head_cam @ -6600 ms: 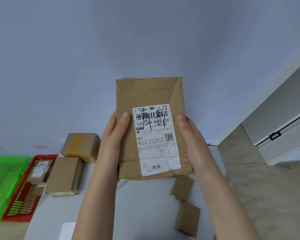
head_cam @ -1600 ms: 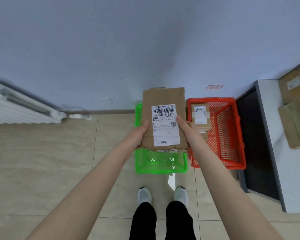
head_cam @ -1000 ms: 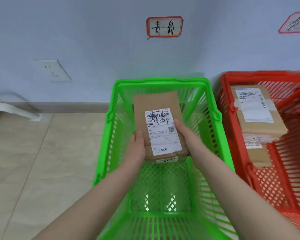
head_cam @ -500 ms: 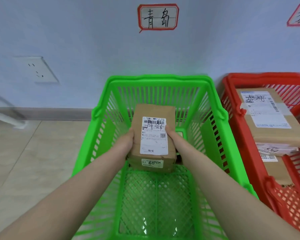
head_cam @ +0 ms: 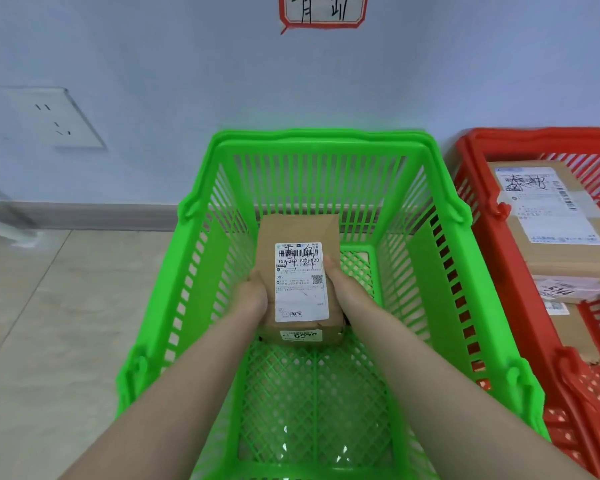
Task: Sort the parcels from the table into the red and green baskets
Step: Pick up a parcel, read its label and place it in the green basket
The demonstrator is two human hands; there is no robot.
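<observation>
A brown parcel (head_cam: 300, 285) is held inside the green basket (head_cam: 323, 143), near its far wall, label side up. It is gripped on both sides: the left hand (head_cam: 253, 296) is closed against its left edge, the right hand (head_cam: 343, 289) against its right edge, thumb on the white label (head_cam: 301, 282). Contact between the parcel's underside and the mesh floor cannot be determined. The red basket (head_cam: 492, 209) is set just beside the green one on the right, with labelled boxes (head_cam: 551, 216) stacked in it. A wall sign (head_cam: 323, 10) is fixed above the green basket, a socket (head_cam: 54, 117) to the left
</observation>
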